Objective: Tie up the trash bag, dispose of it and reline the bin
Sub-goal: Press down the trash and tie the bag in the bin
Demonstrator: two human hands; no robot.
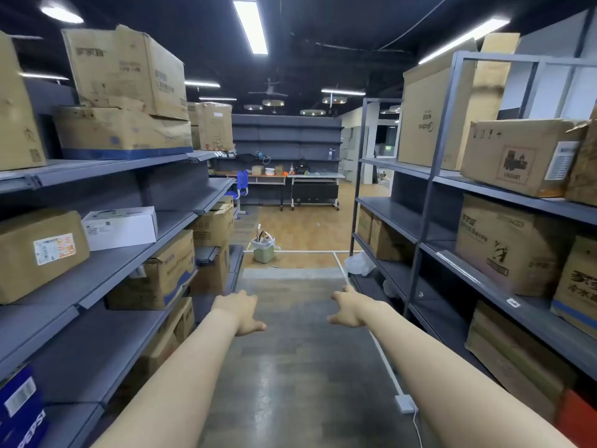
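A small pale green bin [264,252] stands on the floor at the far end of the aisle. A white bag [258,244] lines it, and trash sticks out of its top. My left hand [239,310] and my right hand [350,308] are stretched out in front of me over the grey floor, well short of the bin. Both hold nothing, and their fingers are loosely spread. A crumpled white plastic bag [358,263] lies on the floor by the right shelf's near corner.
Grey shelves [106,279] with cardboard boxes line the aisle on the left, and a second rack [429,202] lines the right. A white cable with an adapter [405,404] runs along the floor on the right. Desks [315,176] and a blue chair [241,185] stand at the back.
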